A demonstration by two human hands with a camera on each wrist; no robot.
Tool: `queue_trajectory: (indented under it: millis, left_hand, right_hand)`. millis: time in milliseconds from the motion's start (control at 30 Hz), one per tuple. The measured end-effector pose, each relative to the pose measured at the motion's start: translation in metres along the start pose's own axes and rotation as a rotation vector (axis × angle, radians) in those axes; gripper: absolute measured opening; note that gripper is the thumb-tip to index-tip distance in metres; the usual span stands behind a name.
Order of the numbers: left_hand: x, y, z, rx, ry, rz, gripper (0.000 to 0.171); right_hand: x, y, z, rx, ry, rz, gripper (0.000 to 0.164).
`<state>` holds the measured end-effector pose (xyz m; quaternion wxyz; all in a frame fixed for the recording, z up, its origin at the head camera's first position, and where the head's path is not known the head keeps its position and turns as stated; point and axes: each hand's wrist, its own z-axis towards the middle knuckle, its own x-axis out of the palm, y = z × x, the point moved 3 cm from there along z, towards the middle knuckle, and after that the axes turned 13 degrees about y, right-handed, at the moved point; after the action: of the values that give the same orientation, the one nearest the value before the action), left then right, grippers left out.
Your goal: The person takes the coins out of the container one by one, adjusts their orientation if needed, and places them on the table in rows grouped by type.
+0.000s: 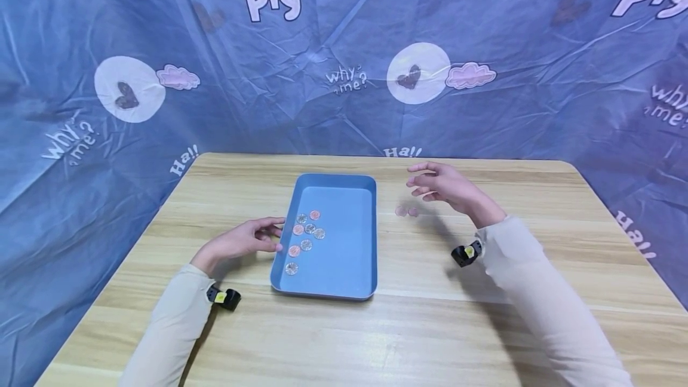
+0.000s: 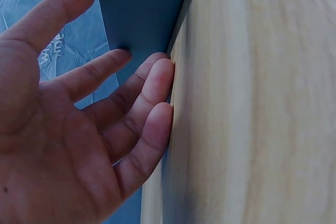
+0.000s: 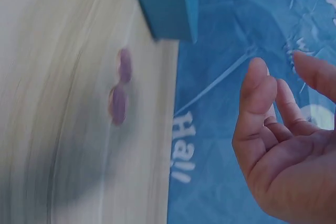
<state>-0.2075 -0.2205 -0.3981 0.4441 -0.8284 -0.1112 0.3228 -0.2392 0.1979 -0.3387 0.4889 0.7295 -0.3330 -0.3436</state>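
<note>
Several small round coin-like discs, some silvery (image 1: 292,269) and some coppery (image 1: 294,251), lie along the left half of a blue rectangular tray (image 1: 349,255). At that tray's left wall, my left hand (image 1: 244,239) touches the outside with loosely bent fingertips; its lower fingers rest by the wooden table in the left wrist view. Right of the tray, two pinkish discs (image 1: 407,211) lie side by side on the wood. My right hand (image 1: 448,187) hovers above and beyond them, its fingers relaxed and holding nothing. The right wrist view shows these discs (image 3: 119,103) apart from the hand.
A light wooden table (image 1: 430,339) carries everything. Behind it hangs a wrinkled blue printed cloth (image 1: 301,118), which also covers both sides. Each wrist bears a small black camera, one on the left (image 1: 228,299) and one on the right (image 1: 465,254).
</note>
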Motion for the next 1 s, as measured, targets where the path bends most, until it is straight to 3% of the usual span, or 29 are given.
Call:
queue_trajectory:
  millis: [500, 1000]
  left_hand:
    - [0.000, 0.002, 0.003, 0.017, 0.009, -0.024, 0.077]
    - [-0.001, 0.004, 0.002, 0.012, 0.008, -0.019, 0.078]
  right_hand:
    - [0.042, 0.024, 0.009, -0.051, 0.084, 0.132, 0.044]
    - [0.088, 0.035, 0.026, -0.035, 0.187, 0.067, 0.046]
